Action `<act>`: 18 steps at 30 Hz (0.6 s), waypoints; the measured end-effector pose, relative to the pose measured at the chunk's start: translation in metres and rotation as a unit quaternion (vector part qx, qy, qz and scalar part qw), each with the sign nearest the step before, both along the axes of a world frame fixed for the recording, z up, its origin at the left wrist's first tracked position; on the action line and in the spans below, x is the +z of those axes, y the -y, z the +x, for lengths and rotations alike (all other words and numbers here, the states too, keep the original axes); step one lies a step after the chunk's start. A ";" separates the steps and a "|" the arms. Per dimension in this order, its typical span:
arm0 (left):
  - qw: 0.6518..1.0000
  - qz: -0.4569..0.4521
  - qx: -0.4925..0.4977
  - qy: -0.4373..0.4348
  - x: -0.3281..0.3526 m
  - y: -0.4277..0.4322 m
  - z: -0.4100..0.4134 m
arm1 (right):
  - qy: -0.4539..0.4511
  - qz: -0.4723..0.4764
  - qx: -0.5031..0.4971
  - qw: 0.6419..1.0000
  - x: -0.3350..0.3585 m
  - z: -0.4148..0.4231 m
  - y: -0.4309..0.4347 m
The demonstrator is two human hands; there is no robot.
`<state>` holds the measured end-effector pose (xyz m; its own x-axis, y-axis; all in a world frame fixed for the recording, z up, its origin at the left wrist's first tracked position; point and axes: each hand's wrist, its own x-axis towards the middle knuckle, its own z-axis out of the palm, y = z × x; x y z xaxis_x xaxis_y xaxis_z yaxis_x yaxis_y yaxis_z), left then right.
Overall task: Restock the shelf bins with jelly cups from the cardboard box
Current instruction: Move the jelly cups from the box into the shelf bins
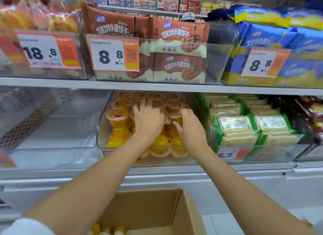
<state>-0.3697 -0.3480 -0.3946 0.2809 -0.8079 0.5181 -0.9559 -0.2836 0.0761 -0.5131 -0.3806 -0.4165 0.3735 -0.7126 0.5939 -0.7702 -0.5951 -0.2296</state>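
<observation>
my left hand (148, 120) lies spread on the jelly cups (117, 114) in the shelf bin (102, 135), my right hand (191, 129) beside it grips one jelly cup (176, 117); a shove may tip the pile toward my wrists.

**2 shelves, clear bins in rows**

On my feed the upper shelf (157, 86) carries 3 clear bins side by side: a pastry bin (43, 74), a brown-pack bin (218, 63) and a blue-pack bin (305, 85). The lower shelf (174, 171) carries a left bin (52, 138), a middle bin (103, 129) of jelly cups (118, 116), and a green-pack bin (279, 154).
</observation>
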 end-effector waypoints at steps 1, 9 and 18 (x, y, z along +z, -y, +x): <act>1.000 0.008 0.002 -0.007 0.002 0.001 0.001 | -0.012 -0.013 -0.010 1.000 -0.001 0.000 0.000; 0.998 0.055 -0.021 0.001 0.001 -0.007 0.016 | -0.087 -0.087 -0.116 0.986 -0.008 0.002 -0.001; 0.990 0.088 -0.094 0.062 -0.007 -0.005 0.025 | -0.110 -0.053 -0.135 0.983 -0.008 0.004 0.002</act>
<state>-0.3443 -0.3429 -0.4013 0.0600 -0.9206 0.3859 -0.9919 -0.0984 -0.0804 -0.5090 -0.3827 -0.4246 0.3067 -0.7419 0.5962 -0.9275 -0.3736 0.0122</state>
